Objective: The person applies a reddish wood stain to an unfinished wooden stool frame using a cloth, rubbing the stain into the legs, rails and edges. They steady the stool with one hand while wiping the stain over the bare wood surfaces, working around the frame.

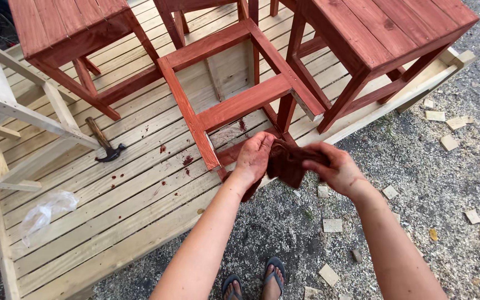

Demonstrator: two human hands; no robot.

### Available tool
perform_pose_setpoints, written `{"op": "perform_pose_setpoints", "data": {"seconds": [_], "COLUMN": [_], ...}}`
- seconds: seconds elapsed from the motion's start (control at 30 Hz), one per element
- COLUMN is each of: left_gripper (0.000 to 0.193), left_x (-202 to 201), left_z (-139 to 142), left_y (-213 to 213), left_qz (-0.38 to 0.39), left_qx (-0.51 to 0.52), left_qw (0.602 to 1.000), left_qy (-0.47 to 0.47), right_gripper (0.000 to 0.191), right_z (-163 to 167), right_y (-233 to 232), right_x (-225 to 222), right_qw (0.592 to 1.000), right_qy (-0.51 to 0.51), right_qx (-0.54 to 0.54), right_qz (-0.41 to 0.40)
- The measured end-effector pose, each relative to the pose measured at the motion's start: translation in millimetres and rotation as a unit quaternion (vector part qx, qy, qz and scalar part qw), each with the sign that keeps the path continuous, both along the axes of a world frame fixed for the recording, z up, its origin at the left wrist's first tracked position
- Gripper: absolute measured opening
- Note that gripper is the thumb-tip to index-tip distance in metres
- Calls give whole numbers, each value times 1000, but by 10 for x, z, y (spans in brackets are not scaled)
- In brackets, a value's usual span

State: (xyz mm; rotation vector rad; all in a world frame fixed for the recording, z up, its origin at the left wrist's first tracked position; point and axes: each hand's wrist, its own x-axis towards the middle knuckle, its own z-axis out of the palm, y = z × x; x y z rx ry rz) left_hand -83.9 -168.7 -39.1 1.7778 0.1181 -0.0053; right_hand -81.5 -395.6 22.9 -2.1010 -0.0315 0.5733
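Dark red-brown rag (285, 162), crumpled, stain-soaked. Left hand (254, 157) and right hand (337, 168) fingers both pinch rag, stained red.

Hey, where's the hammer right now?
The wooden-handled claw hammer lies on the pale plank platform at the left of the head view, between the unstained pale wood frame and the red-stained open stool frame.

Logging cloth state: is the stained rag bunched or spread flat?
Bunched. The rag hangs crumpled between the left hand and right hand, both gripping it.
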Motion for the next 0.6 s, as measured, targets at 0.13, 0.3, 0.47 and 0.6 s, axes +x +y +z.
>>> {"op": "perform_pose_setpoints", "data": {"seconds": [0.13,0.3,0.47,0.6], "left_gripper": [33,33,47,51], "left_x": [98,80,-92,-35], "left_z": [-44,-229,-514,-739], "left_y": [72,276,887,1096], "left_qz": [-34,173,501,530], "left_qx": [25,247,253,42], "left_qw": [999,927,826,842], "left_qy": [-23,-223,-59,95], "right_gripper": [58,58,61,63], "right_z": [-183,-428,-759,-1106], "right_y": [85,321,872,1354], "right_x": [8,-75,-200,-320], "right_qw": [991,807,733,837], "right_qy": [13,203,280,249], "right_qx": [76,555,616,487], "right_qz": [107,1,-66,-28]}}
